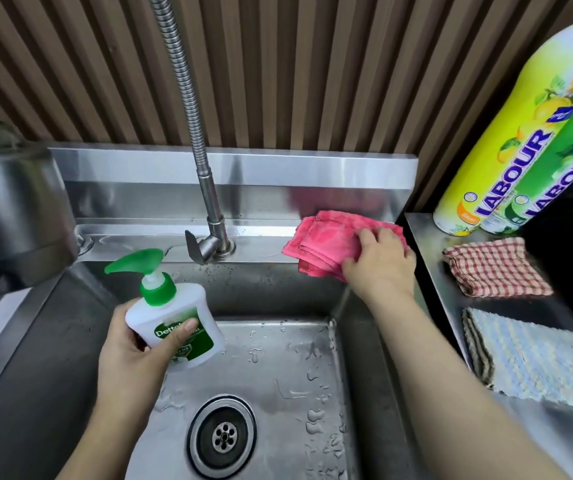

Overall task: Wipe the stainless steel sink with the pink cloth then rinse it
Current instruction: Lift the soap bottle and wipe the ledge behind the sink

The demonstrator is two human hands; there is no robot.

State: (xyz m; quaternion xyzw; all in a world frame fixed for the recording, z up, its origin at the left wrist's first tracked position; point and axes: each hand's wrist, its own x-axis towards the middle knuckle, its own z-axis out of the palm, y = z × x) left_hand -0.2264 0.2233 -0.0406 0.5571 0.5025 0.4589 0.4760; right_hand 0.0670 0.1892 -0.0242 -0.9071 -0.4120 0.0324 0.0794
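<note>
with your right hand [380, 263] open and flat, press the pink cloth [319, 242] along the back ledge of the sink [259, 250]. your left hand [129, 346] grips the dettol bottle [174, 318]; hold it clear.

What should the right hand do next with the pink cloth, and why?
Probably slide the pink cloth left along the sink's back ledge toward the faucet base: the right hand presses it there, and the left hand holds the Dettol bottle lifted clear.
</note>
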